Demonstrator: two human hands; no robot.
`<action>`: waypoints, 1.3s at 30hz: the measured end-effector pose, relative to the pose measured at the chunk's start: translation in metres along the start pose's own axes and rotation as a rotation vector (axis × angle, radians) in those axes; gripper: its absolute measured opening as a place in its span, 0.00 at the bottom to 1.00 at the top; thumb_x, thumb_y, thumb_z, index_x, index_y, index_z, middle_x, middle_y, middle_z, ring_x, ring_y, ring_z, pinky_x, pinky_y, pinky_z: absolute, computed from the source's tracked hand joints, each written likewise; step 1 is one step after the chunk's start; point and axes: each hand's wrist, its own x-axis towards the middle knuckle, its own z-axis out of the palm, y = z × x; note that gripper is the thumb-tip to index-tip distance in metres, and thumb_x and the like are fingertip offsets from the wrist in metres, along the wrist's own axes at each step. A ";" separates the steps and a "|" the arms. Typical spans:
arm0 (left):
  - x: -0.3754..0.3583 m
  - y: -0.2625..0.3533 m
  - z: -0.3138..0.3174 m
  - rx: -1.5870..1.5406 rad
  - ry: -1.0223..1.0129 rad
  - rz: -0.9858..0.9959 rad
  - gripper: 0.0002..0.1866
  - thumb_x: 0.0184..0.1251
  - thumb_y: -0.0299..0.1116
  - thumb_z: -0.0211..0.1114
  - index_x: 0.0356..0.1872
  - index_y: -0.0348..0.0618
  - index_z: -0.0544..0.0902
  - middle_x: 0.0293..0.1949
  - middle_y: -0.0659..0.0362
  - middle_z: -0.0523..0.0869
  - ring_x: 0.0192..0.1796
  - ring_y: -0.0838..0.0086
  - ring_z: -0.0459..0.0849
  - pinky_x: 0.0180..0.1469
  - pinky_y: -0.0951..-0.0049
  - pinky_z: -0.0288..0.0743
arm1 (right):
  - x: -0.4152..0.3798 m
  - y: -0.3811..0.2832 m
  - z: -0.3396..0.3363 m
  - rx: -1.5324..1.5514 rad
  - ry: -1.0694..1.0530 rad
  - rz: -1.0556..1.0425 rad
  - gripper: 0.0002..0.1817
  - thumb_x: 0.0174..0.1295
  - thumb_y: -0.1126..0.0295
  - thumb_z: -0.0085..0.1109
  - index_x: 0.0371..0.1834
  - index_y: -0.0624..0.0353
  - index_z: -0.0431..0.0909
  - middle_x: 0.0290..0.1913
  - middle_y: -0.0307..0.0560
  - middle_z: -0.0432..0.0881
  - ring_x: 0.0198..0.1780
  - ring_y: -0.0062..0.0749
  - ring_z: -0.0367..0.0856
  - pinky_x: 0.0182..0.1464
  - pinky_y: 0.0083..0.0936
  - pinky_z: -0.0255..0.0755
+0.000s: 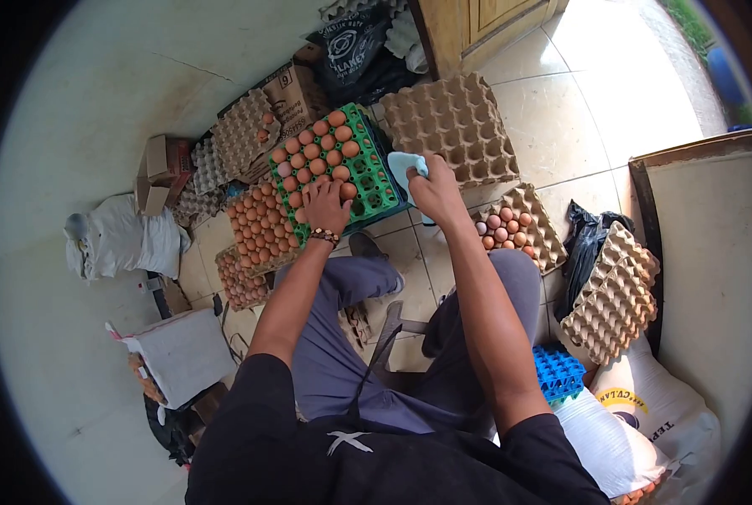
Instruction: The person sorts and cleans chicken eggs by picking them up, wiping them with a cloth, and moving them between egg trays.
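My left hand (325, 209), with a beaded bracelet at the wrist, rests over the near part of a green plastic egg tray (374, 181). Its fingers and thumb curl around a brown egg (348, 191). Rows of brown eggs (316, 151) fill the left and far parts of this tray, and its right side has bare cups. A pale blue cloth (404, 166) is bunched in my closed right hand (435, 187), just right of the tray. Beside that hand lies a cardboard egg tray (452, 126) with bare cups.
Another cardboard tray (549, 240) holds several eggs near my right knee. Full egg trays (262, 223) stand at left, by cardboard boxes (167, 168) and a white sack (128, 240). Blue trays (559, 373), stacked cardboard trays (613, 295) and sacks (662, 412) sit at right.
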 end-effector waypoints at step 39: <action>0.009 0.092 -0.144 -0.722 0.182 0.131 0.16 0.70 0.36 0.62 0.56 0.46 0.85 0.51 0.56 0.79 0.56 0.61 0.72 0.63 0.63 0.63 | -0.004 -0.011 0.008 0.705 -0.562 0.306 0.25 0.65 0.54 0.58 0.52 0.66 0.76 0.47 0.47 0.79 0.48 0.28 0.77 0.50 0.24 0.72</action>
